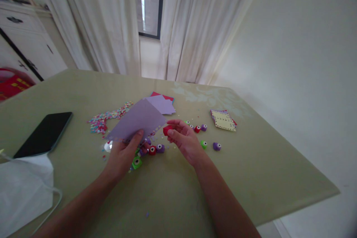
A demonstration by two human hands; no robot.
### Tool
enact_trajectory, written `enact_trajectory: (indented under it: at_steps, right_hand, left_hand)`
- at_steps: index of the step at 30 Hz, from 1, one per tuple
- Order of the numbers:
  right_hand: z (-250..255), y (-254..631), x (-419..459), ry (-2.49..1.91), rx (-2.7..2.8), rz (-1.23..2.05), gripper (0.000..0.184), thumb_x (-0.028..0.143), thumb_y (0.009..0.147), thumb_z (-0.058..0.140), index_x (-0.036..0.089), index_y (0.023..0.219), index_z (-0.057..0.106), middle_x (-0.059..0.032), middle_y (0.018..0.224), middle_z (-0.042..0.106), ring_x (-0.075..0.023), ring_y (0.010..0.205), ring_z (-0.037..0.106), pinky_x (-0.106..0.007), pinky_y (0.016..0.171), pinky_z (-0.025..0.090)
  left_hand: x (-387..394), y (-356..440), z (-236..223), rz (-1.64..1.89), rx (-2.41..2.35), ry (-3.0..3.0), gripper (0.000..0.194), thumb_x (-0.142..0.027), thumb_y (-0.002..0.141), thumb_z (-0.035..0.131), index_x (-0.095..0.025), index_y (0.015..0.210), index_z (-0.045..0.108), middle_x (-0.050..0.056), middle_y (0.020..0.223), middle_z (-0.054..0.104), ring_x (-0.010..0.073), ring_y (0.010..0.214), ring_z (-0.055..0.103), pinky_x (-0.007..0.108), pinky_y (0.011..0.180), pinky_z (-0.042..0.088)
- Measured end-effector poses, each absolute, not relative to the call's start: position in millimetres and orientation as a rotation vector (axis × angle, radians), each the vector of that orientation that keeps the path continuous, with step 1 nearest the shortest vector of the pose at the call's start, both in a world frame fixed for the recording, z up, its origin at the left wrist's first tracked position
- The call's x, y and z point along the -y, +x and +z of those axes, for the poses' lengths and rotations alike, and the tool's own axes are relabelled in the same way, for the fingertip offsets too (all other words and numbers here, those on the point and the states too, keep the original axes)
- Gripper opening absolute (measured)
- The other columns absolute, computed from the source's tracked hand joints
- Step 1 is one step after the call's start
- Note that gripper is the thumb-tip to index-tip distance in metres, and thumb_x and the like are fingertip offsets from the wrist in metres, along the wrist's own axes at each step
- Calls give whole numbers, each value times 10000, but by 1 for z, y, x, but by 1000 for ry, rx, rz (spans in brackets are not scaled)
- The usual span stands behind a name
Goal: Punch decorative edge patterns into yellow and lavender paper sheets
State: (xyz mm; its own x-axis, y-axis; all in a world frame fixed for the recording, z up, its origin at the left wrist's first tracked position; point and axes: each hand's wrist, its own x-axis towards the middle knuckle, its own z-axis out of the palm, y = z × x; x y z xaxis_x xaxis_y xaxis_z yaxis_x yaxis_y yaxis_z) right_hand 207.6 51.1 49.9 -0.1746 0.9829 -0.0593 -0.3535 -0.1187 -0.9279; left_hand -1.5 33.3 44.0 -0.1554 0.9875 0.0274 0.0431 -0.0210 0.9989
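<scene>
My left hand (122, 154) pinches the near edge of a lilac paper sheet (138, 121), thumb on top, holding it tilted above the green table (178, 189). My right hand (184, 139) is closed round a small red paper punch (167, 130) that sits at the sheet's right edge. Several small punches lie about the hands: a red one (152, 150) and a purple one (160, 148) between them, a green one (136, 162) under my left hand, another green one (203, 144) and a purple one (216, 146) to the right.
A heap of coloured paper bits (107, 119) lies left of the sheet. More coloured sheets (163, 102) are stacked behind it, and a punched yellow sheet (224, 121) lies at the right. A black phone (44, 134) and a white face mask (22, 189) sit at the left.
</scene>
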Motion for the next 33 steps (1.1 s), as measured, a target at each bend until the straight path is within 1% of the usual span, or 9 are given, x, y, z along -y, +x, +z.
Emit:
enact_trajectory:
  at_steps: [6, 11, 17, 20, 23, 25, 29, 31, 33]
  right_hand:
    - [50, 203, -51, -865, 975, 1527, 486, 377, 710, 959, 228, 1108, 723, -20, 956, 752, -141, 755, 648, -274, 678, 496]
    - [49, 202, -51, -869, 984, 1521, 495, 393, 707, 968, 241, 1112, 726, -18, 957, 759, -146, 751, 654, -282, 673, 508]
    - [49, 202, -50, -882, 987, 1502, 478, 390, 712, 970, 243, 1104, 737, -13, 956, 754, -140, 751, 653, -277, 666, 500]
    - [49, 202, -50, -872, 972, 1498, 479, 381, 711, 971, 243, 1107, 740, -11, 944, 755, -136, 741, 657, -275, 666, 505]
    - [50, 202, -50, -874, 945, 1492, 462, 370, 715, 970, 238, 1101, 752, -12, 955, 763, -131, 739, 668, -274, 686, 523]
    - [50, 201, -50, -882, 922, 1498, 448, 383, 719, 966, 231, 1091, 767, -15, 963, 766, -123, 725, 672, -272, 699, 535]
    - [50, 199, -50, -873, 860, 1527, 423, 430, 713, 961, 215, 1041, 805, -22, 948, 765, -122, 736, 682, -267, 720, 548]
    - [50, 197, -50, -866, 848, 1542, 405, 443, 704, 963, 212, 1003, 817, -15, 895, 759, -105, 689, 650, -245, 667, 520]
    - [49, 195, -50, -869, 852, 1552, 390, 450, 705, 960, 209, 980, 825, -1, 831, 745, -74, 604, 573, -218, 579, 448]
  left_hand:
    - [-32, -2, 44, 1286, -1396, 1253, 330, -529, 838, 698, -239, 683, 670, -9, 571, 703, 217, 533, 681, 292, 539, 561]
    - [-32, -1, 43, 1286, -1374, 1220, 332, -529, 832, 698, -225, 699, 681, 1, 575, 716, 221, 537, 691, 292, 551, 578]
    - [-34, 0, 44, 1309, -1376, 1199, 307, -523, 818, 712, -224, 761, 675, -11, 585, 707, 217, 521, 673, 295, 538, 572]
    - [-35, -1, 41, 1303, -1393, 1281, 321, -530, 834, 702, -225, 738, 667, 3, 646, 725, 228, 593, 684, 303, 592, 581]
    - [-34, -3, 40, 1352, -1452, 1374, 277, -494, 836, 701, -228, 763, 682, 11, 744, 755, 235, 696, 698, 295, 665, 585]
    - [-34, -3, 40, 1337, -1474, 1410, 280, -496, 842, 680, -233, 745, 676, 6, 713, 741, 233, 681, 687, 290, 643, 577]
    - [-33, 1, 46, 1266, -1479, 1431, 304, -532, 828, 648, -246, 726, 667, 3, 619, 714, 237, 582, 662, 302, 544, 565]
    - [-32, 4, 49, 1223, -1459, 1445, 308, -536, 826, 639, -249, 721, 682, 11, 609, 726, 244, 569, 672, 311, 541, 579]
    - [-31, 5, 51, 1187, -1428, 1456, 322, -536, 830, 627, -253, 688, 687, 20, 597, 731, 250, 564, 682, 318, 545, 593]
